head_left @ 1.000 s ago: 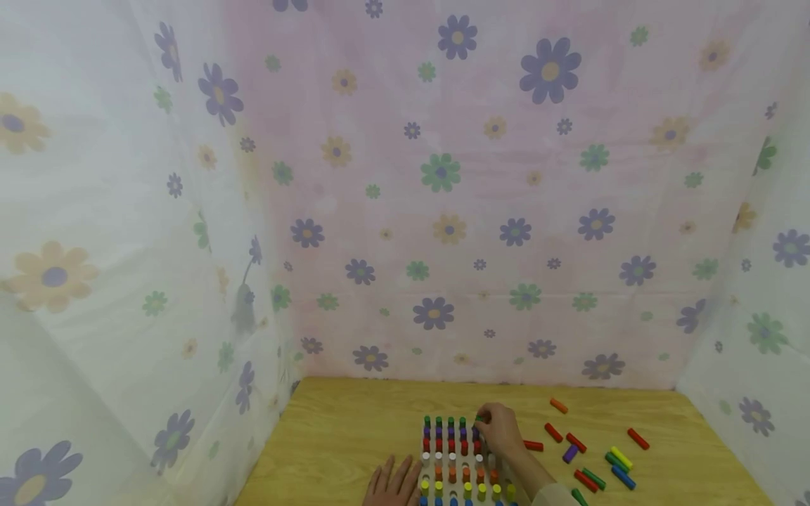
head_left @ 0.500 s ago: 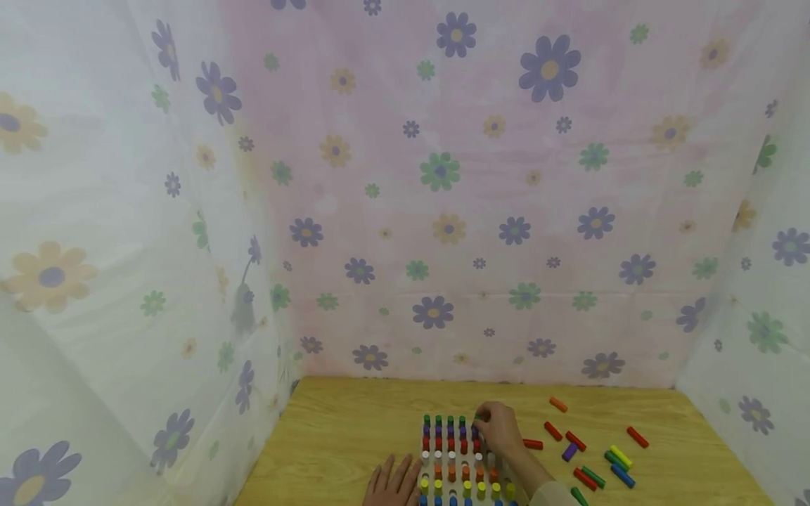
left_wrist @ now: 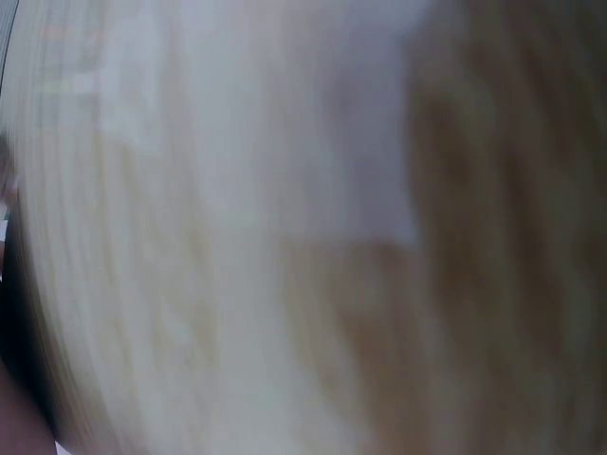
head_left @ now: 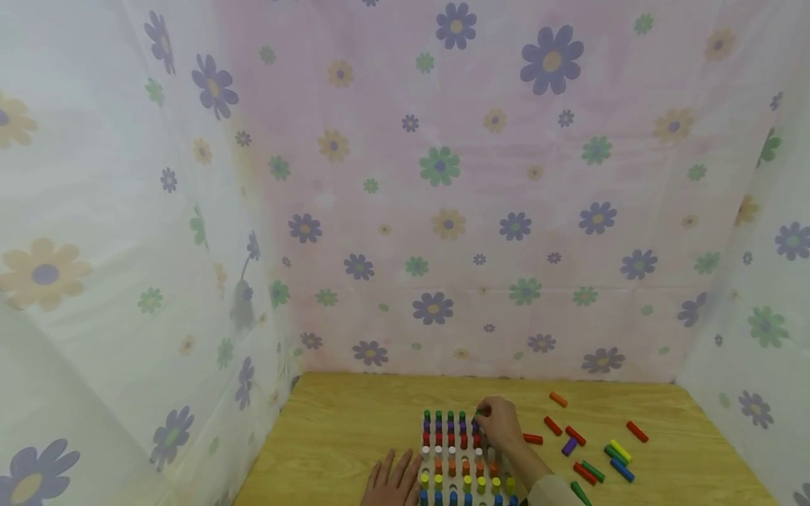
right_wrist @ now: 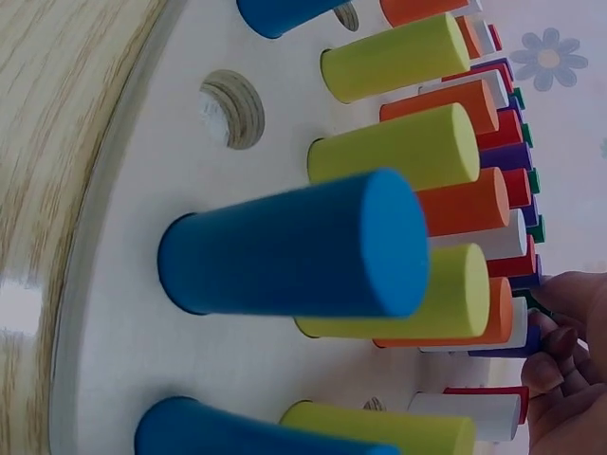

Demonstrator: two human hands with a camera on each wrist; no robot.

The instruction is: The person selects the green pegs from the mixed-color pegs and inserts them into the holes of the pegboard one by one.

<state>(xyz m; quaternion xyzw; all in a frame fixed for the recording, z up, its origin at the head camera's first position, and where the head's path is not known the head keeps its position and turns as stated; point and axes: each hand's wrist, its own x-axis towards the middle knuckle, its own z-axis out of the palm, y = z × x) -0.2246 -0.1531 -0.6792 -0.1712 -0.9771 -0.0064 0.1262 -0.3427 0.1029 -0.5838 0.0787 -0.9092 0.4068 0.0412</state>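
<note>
A pegboard [right_wrist: 237,365] stands on the table with rows of upright coloured pegs: green at the far side, then purple, red, white, orange, yellow and blue. My right hand [head_left: 500,425] reaches over the board's far right corner. Between its thumb and fingers it pinches a green peg [right_wrist: 531,301] at the end of the green row, the fingers covering most of it. My left hand [head_left: 392,481] lies with fingers spread and straight, fingertips right at the board's left edge. The left wrist view is blurred, mostly pale surface and wood grain.
Loose pegs lie right of the board on the wooden table [head_left: 342,407]: several red ones, a purple peg [head_left: 570,445], a yellow peg [head_left: 621,450], a blue peg [head_left: 622,469], an orange peg [head_left: 558,398] and several green. Flowered cloth walls [head_left: 481,183] enclose the back and sides.
The head view has tipped down slightly, so more of the blue row shows. Both hands stay where they were, the right one at the far green row.
</note>
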